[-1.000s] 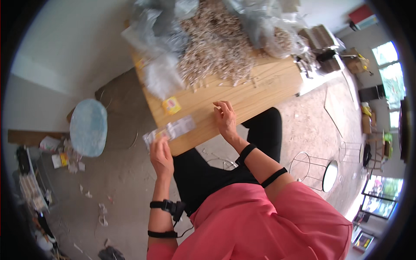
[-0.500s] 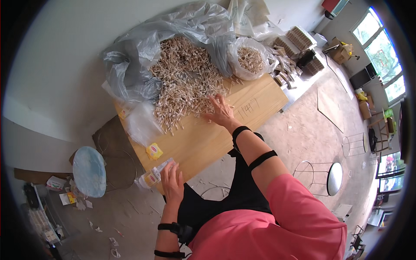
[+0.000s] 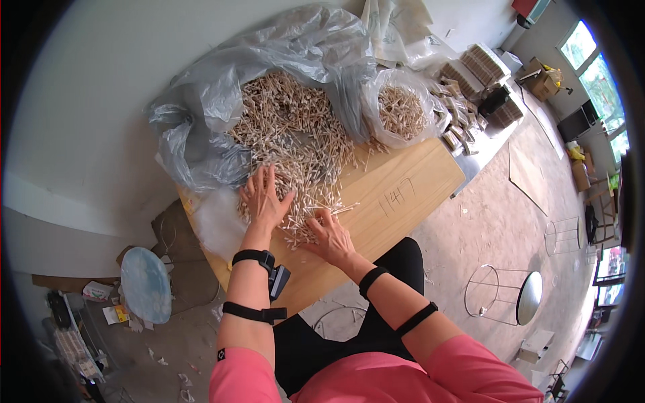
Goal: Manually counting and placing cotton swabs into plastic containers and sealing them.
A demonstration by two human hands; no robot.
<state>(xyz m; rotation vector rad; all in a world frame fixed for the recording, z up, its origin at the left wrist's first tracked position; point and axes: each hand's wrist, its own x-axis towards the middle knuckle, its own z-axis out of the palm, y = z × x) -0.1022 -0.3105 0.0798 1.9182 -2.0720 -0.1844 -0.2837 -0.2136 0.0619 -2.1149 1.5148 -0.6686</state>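
Cotton swabs: a broad loose heap on the worktop, spilling from the grey plastic sheeting toward the seated person; both hands are at its near part.
Left hand: open, palm down, fingers spread over the swabs on the left side of the heap.
Right hand: fingers bent at the near edge of the heap, several swabs jutting out just beyond them; from where I stand I cannot tell whether any are gripped.
Grey plastic sheeting: crumpled around the back and left of the heap.
Clear bag: open-topped, filled with more swabs, standing just right of the sheeting.
White plastic film: flat on the worktop's left side, near the left hand.
Stacked packs: brownish blocks beyond the worktop's far right end.
Pale blue seat: on the left, apart from the worktop.
Round stool: lying on its side on the floor, right.
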